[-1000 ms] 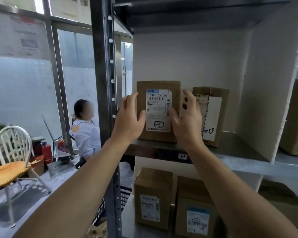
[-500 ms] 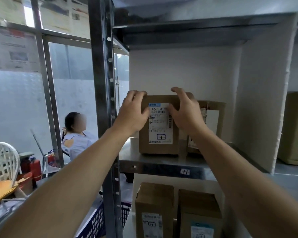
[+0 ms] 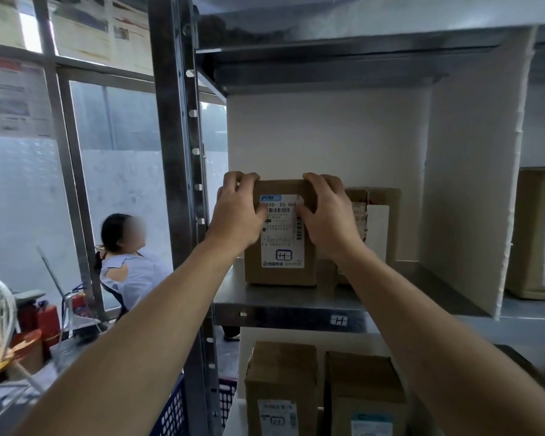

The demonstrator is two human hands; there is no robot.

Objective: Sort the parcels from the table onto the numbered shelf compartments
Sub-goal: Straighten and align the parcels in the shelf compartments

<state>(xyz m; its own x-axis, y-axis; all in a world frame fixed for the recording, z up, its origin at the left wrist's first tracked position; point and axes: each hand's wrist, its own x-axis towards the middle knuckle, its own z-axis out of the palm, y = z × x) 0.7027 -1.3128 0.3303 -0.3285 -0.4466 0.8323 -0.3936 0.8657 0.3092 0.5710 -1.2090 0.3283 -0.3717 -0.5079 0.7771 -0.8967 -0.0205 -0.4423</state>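
Parcel [image 3: 280, 247]: brown box, white label facing out, upright on the steel shelf [image 3: 280, 300], left part of the compartment whose front edge carries a small tag [image 3: 339, 320]. Left hand [image 3: 238, 212] and right hand [image 3: 328, 212] each grip an upper corner, fingers curled over the top edge. Second box [image 3: 381, 221] just beside it on the right, partly hidden. White divider [image 3: 472, 184] bounds the compartment's right side. Two more boxes [image 3: 280, 382] stand below
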